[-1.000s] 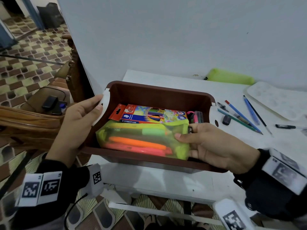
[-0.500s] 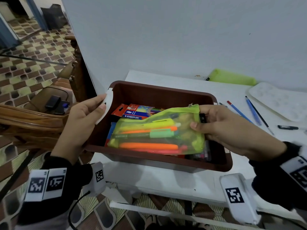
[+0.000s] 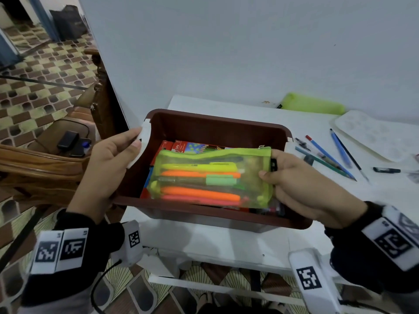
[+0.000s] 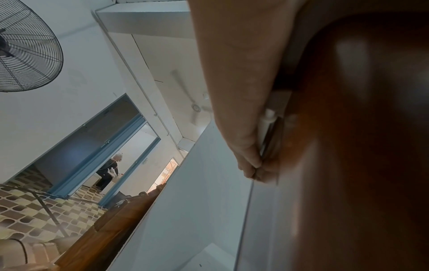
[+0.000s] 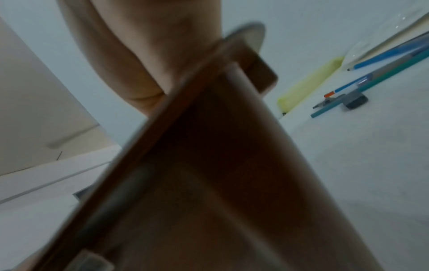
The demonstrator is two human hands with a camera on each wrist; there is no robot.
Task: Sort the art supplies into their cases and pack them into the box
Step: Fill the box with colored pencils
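A brown plastic box stands at the table's near left corner. My left hand grips its left rim at a white corner clip; the left wrist view shows those fingers pressed against the brown wall. My right hand pinches the right end of a green mesh pouch full of highlighters and holds it across the box's opening. Under the pouch lies a coloured-pencil pack. The right wrist view shows only my palm and the blurred box wall.
Loose pencils and brushes and a dark eraser lie on the white table right of the box. A white palette, a second green pouch and a black pen are farther right. A wooden chair stands left.
My right hand has raised the green pouch from the box's front wall and shifted it right; it now lies flatter over the pencil pack. The left hand has kept its hold on the rim.
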